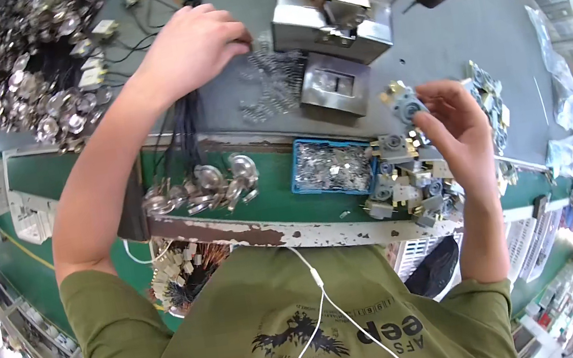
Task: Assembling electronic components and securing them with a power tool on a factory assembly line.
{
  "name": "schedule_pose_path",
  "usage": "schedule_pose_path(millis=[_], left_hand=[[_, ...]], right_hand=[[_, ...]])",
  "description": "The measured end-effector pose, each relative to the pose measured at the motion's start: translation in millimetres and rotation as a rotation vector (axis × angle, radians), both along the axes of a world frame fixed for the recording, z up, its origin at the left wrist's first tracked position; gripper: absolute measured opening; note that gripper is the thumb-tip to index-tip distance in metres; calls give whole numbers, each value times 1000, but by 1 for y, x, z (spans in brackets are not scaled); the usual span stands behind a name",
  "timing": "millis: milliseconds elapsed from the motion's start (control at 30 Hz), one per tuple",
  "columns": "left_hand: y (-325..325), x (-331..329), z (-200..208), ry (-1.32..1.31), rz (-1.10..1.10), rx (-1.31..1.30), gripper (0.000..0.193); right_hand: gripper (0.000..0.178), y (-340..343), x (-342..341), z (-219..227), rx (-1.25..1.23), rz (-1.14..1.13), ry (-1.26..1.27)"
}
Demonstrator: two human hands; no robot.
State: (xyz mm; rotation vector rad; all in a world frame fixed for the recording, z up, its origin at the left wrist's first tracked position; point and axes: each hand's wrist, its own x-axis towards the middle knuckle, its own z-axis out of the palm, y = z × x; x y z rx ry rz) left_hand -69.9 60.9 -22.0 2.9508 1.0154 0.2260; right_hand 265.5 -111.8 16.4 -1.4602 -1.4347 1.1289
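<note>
Blue rectangular plastic tray nearest, full of small shiny metal pieces, beside a jumbled pile of angular grey-and-brass components; just beyond that pile my right hand pinches one grey round-centred component with brass-coloured tabs. Further off, smooth recessed steel block beside loose coiled wire springs; my left hand curls near their far end, can't tell if gripping anything.

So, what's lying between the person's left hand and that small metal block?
A loose, scattered pile of what look like small springs, on the grey tabletop between the left hand and the small metal block; the head view shows it.
</note>
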Motion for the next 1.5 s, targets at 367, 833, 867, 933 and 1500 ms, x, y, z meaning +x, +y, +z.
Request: schedule_pose_path(millis=[367,833,867,933,1500], left_hand=[[-23,-22,33,-388,90,-272,26],[-44,-53,44,-493,255,-453,20],[-35,-65,28,-616,-58,-273,20],[-58,-58,60,-430,208,-526,25],[-77,-83,66,61,141,-773,29]], right_hand=[[26,29,-55,5,231,225,-336],[33,41,-70,-37,561,189,-845],[33,39,-71,-40,573,169,-876],[34,37,-64,-46,562,134,-921],[24,41,-159,9,454,741,-246]])
